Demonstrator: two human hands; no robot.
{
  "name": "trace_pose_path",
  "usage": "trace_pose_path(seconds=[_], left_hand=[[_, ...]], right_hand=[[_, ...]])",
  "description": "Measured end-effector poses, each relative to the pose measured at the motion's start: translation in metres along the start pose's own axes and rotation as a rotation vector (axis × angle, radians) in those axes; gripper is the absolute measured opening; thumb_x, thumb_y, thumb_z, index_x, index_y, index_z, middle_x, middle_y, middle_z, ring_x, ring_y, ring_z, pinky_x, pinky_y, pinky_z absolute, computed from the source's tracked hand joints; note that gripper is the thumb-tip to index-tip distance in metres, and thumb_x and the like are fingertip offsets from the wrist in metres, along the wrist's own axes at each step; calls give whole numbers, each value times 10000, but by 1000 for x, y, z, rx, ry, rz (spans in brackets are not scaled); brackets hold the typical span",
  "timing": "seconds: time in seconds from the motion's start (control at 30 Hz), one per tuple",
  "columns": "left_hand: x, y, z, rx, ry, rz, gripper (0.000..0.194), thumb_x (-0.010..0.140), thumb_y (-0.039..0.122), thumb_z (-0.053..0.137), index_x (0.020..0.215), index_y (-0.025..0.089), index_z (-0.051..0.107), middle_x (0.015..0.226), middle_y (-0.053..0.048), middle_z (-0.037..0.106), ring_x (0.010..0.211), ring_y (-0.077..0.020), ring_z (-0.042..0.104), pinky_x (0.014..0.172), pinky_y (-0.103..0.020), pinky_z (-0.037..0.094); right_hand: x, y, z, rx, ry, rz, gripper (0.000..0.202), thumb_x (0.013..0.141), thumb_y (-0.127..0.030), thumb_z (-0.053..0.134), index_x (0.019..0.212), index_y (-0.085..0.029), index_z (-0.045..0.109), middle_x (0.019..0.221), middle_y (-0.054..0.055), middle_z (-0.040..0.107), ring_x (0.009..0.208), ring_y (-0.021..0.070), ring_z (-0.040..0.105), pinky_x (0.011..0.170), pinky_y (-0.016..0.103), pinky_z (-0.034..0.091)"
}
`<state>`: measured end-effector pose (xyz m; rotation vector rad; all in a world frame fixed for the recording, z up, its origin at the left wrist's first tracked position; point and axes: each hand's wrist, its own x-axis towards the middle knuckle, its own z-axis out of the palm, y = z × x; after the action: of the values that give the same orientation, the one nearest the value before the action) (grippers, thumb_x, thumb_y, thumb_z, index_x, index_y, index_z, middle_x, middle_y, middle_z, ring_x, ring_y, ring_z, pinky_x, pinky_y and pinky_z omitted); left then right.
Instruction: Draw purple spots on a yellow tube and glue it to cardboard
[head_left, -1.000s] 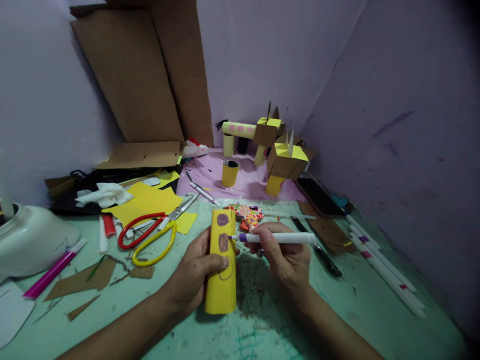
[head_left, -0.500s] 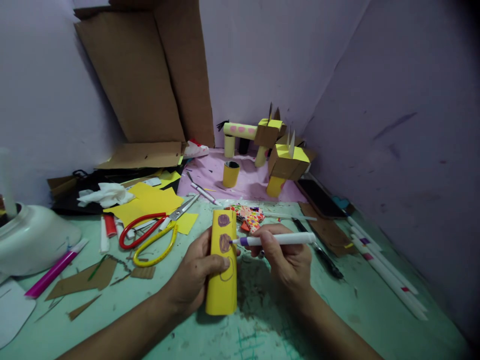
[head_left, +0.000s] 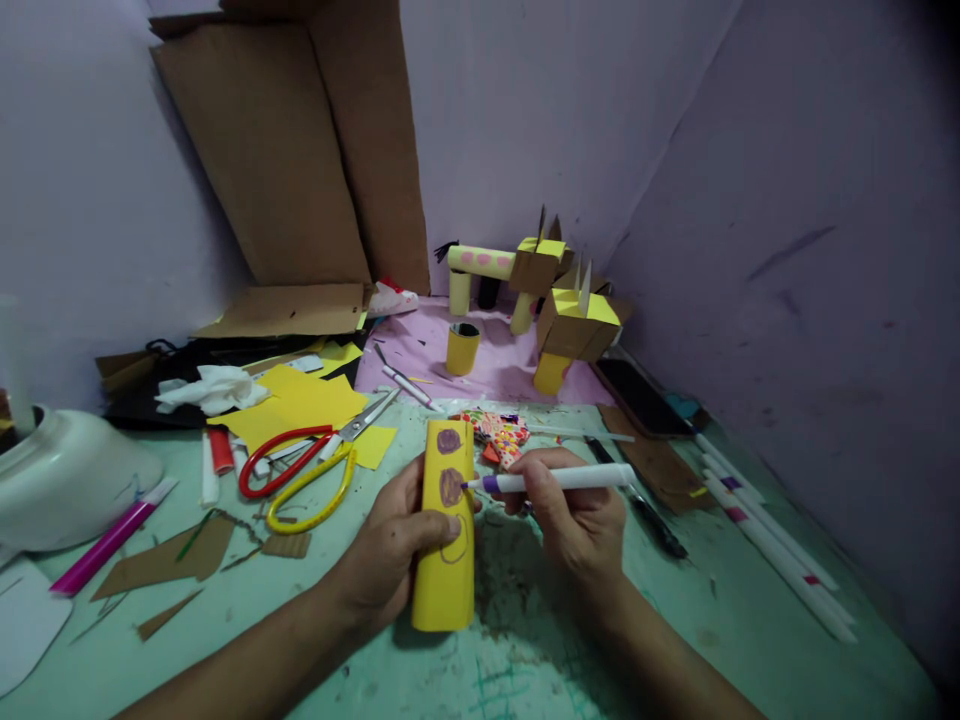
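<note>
My left hand [head_left: 390, 545] grips a yellow paper-covered tube [head_left: 444, 600] from its left side, thumb laid over the front. Two purple-brown filled ovals and one outlined oval run down the tube's face, the outlined one partly under my thumb. Between the fingers of my right hand [head_left: 574, 520] is a white marker [head_left: 577, 478] with a purple collar. Its tip meets the right edge of the middle oval. Behind the tube lies a floral-patterned cloth piece [head_left: 499, 432]. Scissors [head_left: 311, 478] with one red and one yellow handle lie left of my left hand.
Yellow-and-cardboard animal figures [head_left: 577, 325] and a short yellow tube [head_left: 463, 350] stand on pink cloth at the back. Yellow paper [head_left: 300, 405], cardboard scraps [head_left: 172, 560] and a magenta marker [head_left: 112, 540] lie left. A black craft knife [head_left: 652, 525], phone [head_left: 641, 398] and white sticks [head_left: 780, 555] lie right.
The marker and my right hand have shifted very slightly to the right. My left hand still holds the tube in nearly the same spot.
</note>
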<state>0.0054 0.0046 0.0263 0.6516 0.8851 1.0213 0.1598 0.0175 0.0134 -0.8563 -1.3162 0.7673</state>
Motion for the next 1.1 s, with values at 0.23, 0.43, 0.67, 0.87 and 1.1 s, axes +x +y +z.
trace_pose_path(seconds=[0.23, 0.43, 0.67, 0.87, 1.1], left_hand=[[0, 2, 2, 2, 1, -8, 430, 525, 102, 650, 948, 176, 621, 773, -20, 663, 679, -162, 565, 619, -261, 438], [0, -1, 1, -12, 3, -15, 475, 525, 103, 652, 993, 176, 615, 806, -31, 666, 706, -173, 571, 643, -277, 444], [0, -1, 1, -27, -6, -16, 478, 527, 108, 662, 998, 171, 608, 815, -23, 640, 751, -185, 578, 679, -288, 449], [1, -1, 2, -29, -5, -8, 494, 529, 103, 664, 1017, 168, 619, 832, -28, 644, 783, -200, 592, 697, -296, 453], [0, 0, 2, -22, 5, -18, 473, 526, 108, 662, 993, 167, 615, 792, -30, 662, 697, -166, 567, 645, -276, 446]], right_hand=[[2, -6, 0, -12, -20, 21, 188, 888, -273, 570, 754, -172, 656, 558, -4, 621, 475, 121, 578, 445, 227, 484], [2, -6, 0, -7, -12, 2, 201, 887, -267, 561, 732, -172, 647, 540, -4, 613, 451, 120, 566, 417, 221, 466], [1, -5, -1, -9, -52, -15, 199, 892, -255, 556, 735, -173, 646, 532, -8, 616, 462, 117, 561, 438, 218, 457], [0, -4, -1, -37, -52, 6, 229, 893, -304, 560, 721, -171, 637, 524, -3, 616, 448, 126, 564, 430, 235, 471], [0, 1, -1, -22, -3, 8, 224, 898, -297, 565, 725, -174, 637, 550, -6, 607, 444, 117, 553, 411, 217, 449]])
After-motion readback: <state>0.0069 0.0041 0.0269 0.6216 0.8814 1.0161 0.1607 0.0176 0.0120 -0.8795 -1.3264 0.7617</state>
